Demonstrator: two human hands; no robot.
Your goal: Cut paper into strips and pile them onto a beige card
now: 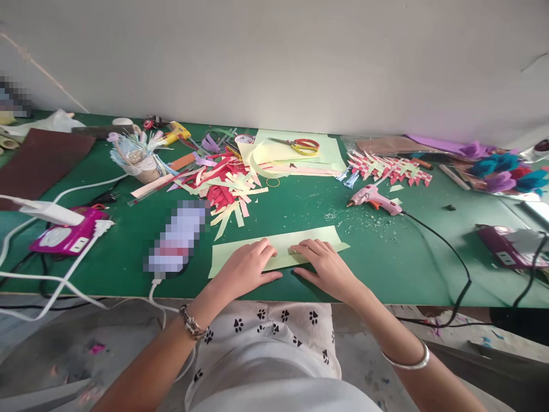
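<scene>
A pale green sheet of paper (pixel 235 249) lies lengthwise near the table's front edge, with creases or a folded strip along its length. My left hand (pixel 253 261) rests on its middle, fingers bent over the paper and thumb apart from them by the near edge. Close beside it, my right hand (pixel 321 261) lies on the right half of the sheet. Its fingers are lightly bent, with the thumb spread towards the near edge. Both hands press on the paper from above, and neither visibly pinches it. Part of the sheet is hidden beneath them.
Beyond the paper lie cut paper strips (pixel 218 189) and scissors (pixel 300 146). A pink glue gun (pixel 377 199) with a black cord sits right, near a woven paper piece (pixel 390 169). Magenta power strips (pixel 71 232) and white cables are left; a blurred rectangular object (pixel 176 236) lies nearer.
</scene>
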